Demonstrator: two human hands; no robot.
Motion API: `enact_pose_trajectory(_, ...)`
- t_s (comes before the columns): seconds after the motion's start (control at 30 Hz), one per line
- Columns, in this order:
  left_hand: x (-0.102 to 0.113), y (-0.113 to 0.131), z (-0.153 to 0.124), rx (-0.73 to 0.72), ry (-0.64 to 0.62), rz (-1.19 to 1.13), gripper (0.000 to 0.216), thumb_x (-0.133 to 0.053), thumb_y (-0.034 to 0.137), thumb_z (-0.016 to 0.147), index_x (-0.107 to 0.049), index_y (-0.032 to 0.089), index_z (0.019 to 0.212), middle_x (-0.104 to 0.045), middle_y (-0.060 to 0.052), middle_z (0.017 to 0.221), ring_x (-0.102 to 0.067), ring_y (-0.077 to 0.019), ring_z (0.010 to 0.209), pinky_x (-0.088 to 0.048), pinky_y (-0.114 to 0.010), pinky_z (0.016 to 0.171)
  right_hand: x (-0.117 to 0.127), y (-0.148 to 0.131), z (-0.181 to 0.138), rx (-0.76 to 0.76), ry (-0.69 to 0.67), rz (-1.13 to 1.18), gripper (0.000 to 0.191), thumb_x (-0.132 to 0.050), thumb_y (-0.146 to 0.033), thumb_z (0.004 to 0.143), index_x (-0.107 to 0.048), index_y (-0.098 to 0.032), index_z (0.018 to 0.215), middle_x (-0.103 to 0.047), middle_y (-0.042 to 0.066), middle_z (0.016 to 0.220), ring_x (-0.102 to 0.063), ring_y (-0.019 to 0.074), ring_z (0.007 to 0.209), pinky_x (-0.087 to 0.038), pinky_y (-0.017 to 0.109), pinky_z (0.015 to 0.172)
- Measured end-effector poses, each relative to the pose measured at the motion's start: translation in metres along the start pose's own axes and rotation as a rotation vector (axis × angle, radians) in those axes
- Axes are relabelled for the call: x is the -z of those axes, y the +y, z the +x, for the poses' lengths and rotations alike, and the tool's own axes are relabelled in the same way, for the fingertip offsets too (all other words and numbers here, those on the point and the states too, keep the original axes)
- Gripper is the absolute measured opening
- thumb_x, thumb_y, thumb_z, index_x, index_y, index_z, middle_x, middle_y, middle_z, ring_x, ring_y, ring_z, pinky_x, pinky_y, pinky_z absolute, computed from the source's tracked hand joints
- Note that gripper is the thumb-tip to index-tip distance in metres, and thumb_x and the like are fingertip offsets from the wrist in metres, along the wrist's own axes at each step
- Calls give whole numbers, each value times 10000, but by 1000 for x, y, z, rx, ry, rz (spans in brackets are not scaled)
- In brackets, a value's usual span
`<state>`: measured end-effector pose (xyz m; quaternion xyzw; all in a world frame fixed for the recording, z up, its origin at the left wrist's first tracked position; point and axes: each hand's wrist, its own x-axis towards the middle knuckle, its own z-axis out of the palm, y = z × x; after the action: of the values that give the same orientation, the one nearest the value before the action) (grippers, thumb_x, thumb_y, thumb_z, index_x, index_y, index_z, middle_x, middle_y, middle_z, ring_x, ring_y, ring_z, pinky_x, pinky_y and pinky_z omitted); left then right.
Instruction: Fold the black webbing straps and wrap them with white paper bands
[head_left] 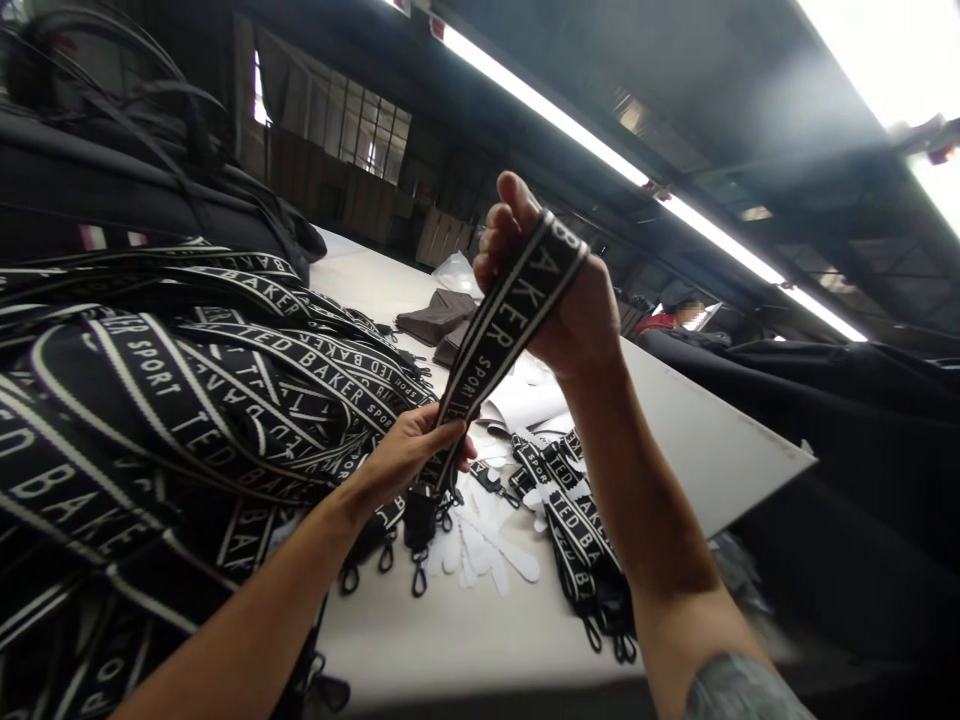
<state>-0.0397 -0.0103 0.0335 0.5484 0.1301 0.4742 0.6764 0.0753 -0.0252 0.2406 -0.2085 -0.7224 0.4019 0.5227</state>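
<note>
- Left hand (424, 437): pinched closed on the lower part of the strap (499, 335), thumb across its front, fingers behind.
- Right hand (589, 310): raised at the strap's upper end, fingers half-curled, the band turned over it; I cannot tell whether they grip or merely prop it.
- Step in hand, as I judge it: holding the strap taut and doubled between both hands; a move from here would call for keeping the layers aligned and untwisted.
- The strap: flat black webbing, apparently woven, with pale lettering and toothed white edge stripes; probably supple but springy at the bend.
- Below the strap: dark snap hooks (419, 577), narrow loops hanging over the worktop (450, 650); beside them, thin, round-ended white strips (480, 545), paper-like.
- Left of the strap: a heaped tangle of similar straps (210, 400), curling in wide loops.
- Right of the strap's lower end: a smaller bunch (577, 530), lying flatter.
- Beyond the strap: dark, soft-looking folded pieces (435, 315).
</note>
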Motion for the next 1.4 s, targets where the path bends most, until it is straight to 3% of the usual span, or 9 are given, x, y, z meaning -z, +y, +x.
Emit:
enact_pose_trajectory(0.2,14,-4,12,-90,432,-107,378,-838,409,663,-664,146,873,-680,-27,707,-610,-142,568,-465,-223,513,-1,27,-79,-14,-436,-23,260,-723,-385,785,-716,-195,963,-730,48,906,-680,200,877,-499,437,987)
enact_pose_trajectory(0.37,19,1,14,-93,498,-231,533,-915,344,510,-721,116,952,-700,-49,719,-648,-180,642,-508,-250,568,-10,80,-136,-149,-584,-267,430,-531,-37,756,-718,-244,1083,-726,20,1083,-659,183,1055,-231,474,1182)
enact_pose_trajectory(0.47,17,3,14,-93,497,-220,568,-917,337,511,-728,132,1006,-702,-37,729,-637,-157,618,-509,-230,554,-6,112,-153,-214,-480,-160,529,-421,0,706,-740,-236,1056,-724,29,1082,-656,192,1057,-390,441,1081)
enact_pose_trajectory(0.63,11,2,13,-99,481,-78,513,-878,351,615,-726,156,1065,-727,-52,842,-639,-124,646,-523,-189,586,11,166,-165,-304,360,22,244,-578,-173,811,-737,-214,992,-715,49,989,-658,179,896,-527,321,838)
enact_pose_trajectory(0.7,8,1,11,-78,453,-24,484,-865,339,646,-723,162,1074,-734,-63,890,-653,-128,681,-534,-186,616,15,180,-169,-306,543,-22,277,-695,-302,798,-707,-220,1062,-694,52,1043,-643,177,904,-519,306,834)
enact_pose_trajectory(0.87,3,-2,9,-85,442,130,441,-849,350,674,-736,148,1050,-729,-71,874,-660,-134,715,-536,-172,650,14,185,-173,-357,419,103,414,-729,-496,772,-703,-181,1039,-695,46,924,-631,172,859,-502,296,824)
enact_pose_trajectory(1.13,-20,1,18,-92,472,262,424,-843,336,648,-722,129,998,-732,-107,946,-695,-225,819,-580,-275,703,6,177,-177,-466,96,385,406,-783,-469,723,-701,-186,1001,-682,13,924,-623,161,848,-502,298,831)
enact_pose_trajectory(1.3,-27,3,38,-134,450,462,395,-830,387,670,-727,127,949,-740,-107,890,-696,-221,749,-570,-260,658,18,158,-175,-388,195,475,372,-777,-406,731,-685,-201,1028,-680,6,920,-624,152,823,-518,277,780)
enact_pose_trajectory(1.4,-23,-6,44,-23,495,278,414,-831,395,670,-720,122,961,-724,-83,761,-658,-183,609,-540,-236,551,28,150,-173,-371,295,515,444,-777,-353,724,-653,-212,1125,-692,12,951,-637,139,794,-520,248,738)
